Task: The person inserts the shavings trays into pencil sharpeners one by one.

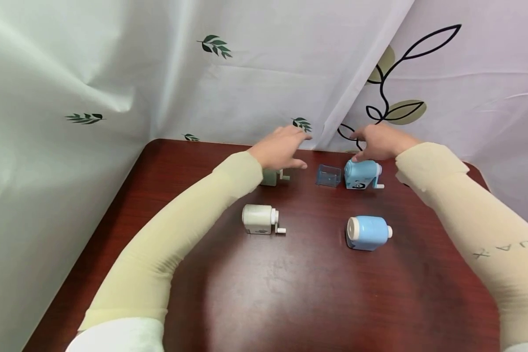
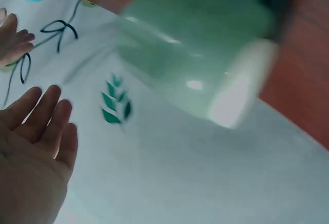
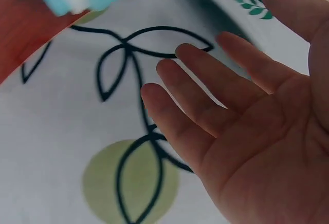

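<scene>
My left hand (image 1: 281, 148) hovers near the table's back edge, fingers relaxed, in front of a green crank pencil sharpener (image 1: 269, 177) that it partly hides. The left wrist view shows that green sharpener (image 2: 195, 44) blurred and close, apart from the fingers (image 2: 38, 116). Above a light-blue sharpener with a panda picture (image 1: 361, 175), my right hand (image 1: 380, 142) is held with its fingers spread. Its palm (image 3: 267, 147) faces the camera in the right wrist view and holds nothing. Between the hands sits a clear bluish shavings drawer (image 1: 328, 176).
Nearer on the dark red table (image 1: 268, 303) stand a cream-white crank sharpener (image 1: 258, 219) and a blue sharpener with a white end (image 1: 367, 232). A white curtain with leaf prints (image 1: 255, 83) hangs right behind the table and along its left side.
</scene>
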A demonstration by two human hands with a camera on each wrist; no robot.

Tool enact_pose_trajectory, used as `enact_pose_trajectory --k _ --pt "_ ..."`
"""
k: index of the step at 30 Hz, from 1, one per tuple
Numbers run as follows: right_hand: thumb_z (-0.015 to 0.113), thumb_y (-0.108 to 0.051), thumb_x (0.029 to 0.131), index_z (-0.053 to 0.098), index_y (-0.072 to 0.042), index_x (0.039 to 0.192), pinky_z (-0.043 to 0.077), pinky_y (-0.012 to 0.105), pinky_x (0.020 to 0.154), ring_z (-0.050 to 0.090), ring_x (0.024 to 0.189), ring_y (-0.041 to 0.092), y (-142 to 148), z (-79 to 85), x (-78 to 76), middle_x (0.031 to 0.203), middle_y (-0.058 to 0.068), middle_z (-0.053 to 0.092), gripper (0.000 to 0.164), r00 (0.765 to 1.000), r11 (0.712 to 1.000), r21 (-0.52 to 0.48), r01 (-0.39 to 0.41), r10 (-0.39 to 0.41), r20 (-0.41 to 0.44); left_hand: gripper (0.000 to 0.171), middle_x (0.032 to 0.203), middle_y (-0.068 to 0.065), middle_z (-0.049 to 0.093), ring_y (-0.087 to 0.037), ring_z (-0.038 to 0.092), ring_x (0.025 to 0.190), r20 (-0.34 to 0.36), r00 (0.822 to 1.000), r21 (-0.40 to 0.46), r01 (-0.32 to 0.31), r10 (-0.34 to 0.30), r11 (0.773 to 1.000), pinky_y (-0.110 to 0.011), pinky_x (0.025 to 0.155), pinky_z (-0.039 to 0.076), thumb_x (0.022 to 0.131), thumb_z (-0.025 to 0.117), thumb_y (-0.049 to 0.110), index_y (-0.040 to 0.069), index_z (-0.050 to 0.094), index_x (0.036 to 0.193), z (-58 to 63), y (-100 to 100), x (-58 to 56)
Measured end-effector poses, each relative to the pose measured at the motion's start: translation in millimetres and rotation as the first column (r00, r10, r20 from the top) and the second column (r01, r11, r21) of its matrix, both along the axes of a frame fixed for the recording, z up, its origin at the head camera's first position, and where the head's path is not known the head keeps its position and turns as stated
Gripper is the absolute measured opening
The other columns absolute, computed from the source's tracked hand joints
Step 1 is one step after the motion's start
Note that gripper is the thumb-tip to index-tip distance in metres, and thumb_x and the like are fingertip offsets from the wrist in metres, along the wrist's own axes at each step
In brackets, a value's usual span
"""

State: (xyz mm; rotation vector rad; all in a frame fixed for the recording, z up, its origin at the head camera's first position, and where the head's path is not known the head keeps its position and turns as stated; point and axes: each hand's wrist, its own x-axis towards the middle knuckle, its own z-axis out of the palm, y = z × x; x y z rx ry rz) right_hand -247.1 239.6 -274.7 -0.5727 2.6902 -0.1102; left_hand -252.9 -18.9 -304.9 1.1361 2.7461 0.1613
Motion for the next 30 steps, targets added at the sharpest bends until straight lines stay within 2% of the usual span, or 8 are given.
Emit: enact_pose_trajectory --k 4,6,10,14,20,23,30 --pt "0.08 -0.024 0.086 0.048 0.009 0.141 0.044 0.06 0.1 0.05 0.124 0.053 8.8 -10.2 0.2 0.135 0.036 0.052 0.072 1.0 1.0 0.005 0.015 -0.015 0.025 0.07 0.149 -0.007 0.048 -0.026 0.039 0.139 -0.006 1.0 -0.144 0.007 -0.008 0.99 -0.04 0.115 0.031 0.094 0.07 0.044 0.008 0.046 0.149 3.6 25.6 -7.5" --pt "0.082 -0.023 0.084 0.05 0.008 0.14 0.045 0.06 0.099 0.052 0.122 0.052 13.6 -15.9 0.8 0.135 0.035 0.054 0.073 0.999 1.0 -0.004 0.012 -0.012 0.03 0.062 0.143 -0.006 0.053 -0.026 0.045 0.134 0.003 1.0 -0.203 0.0 0.001 0.979 -0.039 0.111 0.037 0.093 0.071 0.042 0.008 0.053 0.142 3.8 36.4 -10.6" --pt "0.085 -0.021 0.08 0.053 0.008 0.138 0.046 0.059 0.097 0.053 0.121 0.051 20.1 -24.6 2.9 0.133 0.034 0.055 0.072 1.0 1.0 -0.015 -0.01 0.011 0.02 0.045 0.125 -0.003 0.061 -0.019 0.058 0.116 0.032 0.998 -0.279 -0.038 0.049 0.96 -0.036 0.096 0.05 0.091 0.075 0.038 0.011 0.062 0.125 1.8 56.0 -9.0" --pt "0.086 -0.02 0.079 0.056 0.007 0.137 0.046 0.059 0.097 0.053 0.12 0.05 20.1 -31.1 3.6 0.133 0.033 0.056 0.07 1.0 1.0 -0.006 -0.013 0.013 0.023 0.039 0.114 0.002 0.065 -0.013 0.062 0.1 0.042 0.996 -0.303 -0.058 0.074 0.951 -0.032 0.086 0.054 0.09 0.077 0.034 0.014 0.064 0.121 -5.2 70.4 -4.6" --pt "0.086 -0.013 0.078 0.058 0.01 0.133 0.047 0.059 0.096 0.056 0.117 0.049 23.0 -39.0 5.0 0.129 0.033 0.058 0.065 1.0 0.999 -0.031 -0.005 0.006 0.017 0.04 0.113 0.004 0.066 -0.012 0.061 0.099 0.054 0.995 -0.344 -0.06 0.084 0.937 -0.031 0.085 0.053 0.087 0.08 0.031 0.016 0.066 0.121 -25.8 84.7 -7.2" --pt "0.086 -0.01 0.078 0.061 0.01 0.128 0.049 0.057 0.093 0.06 0.112 0.046 25.0 -39.9 6.4 0.123 0.031 0.063 0.06 1.0 0.998 -0.051 -0.029 0.029 -0.002 0.038 0.11 0.004 0.066 -0.013 0.061 0.098 0.066 0.994 -0.362 -0.058 0.088 0.93 -0.031 0.084 0.053 0.085 0.082 0.03 0.016 0.067 0.118 -36.8 88.8 -9.6" --pt "0.085 -0.006 0.077 0.068 0.009 0.117 0.054 0.051 0.084 0.066 0.098 0.037 23.9 -41.2 6.9 0.108 0.024 0.07 0.046 0.998 0.996 -0.057 -0.061 0.059 -0.033 0.038 0.107 0.003 0.068 -0.012 0.063 0.093 0.092 0.991 -0.324 -0.059 0.094 0.944 -0.031 0.081 0.055 0.082 0.085 0.024 0.015 0.069 0.116 -49.6 91.9 -8.0"
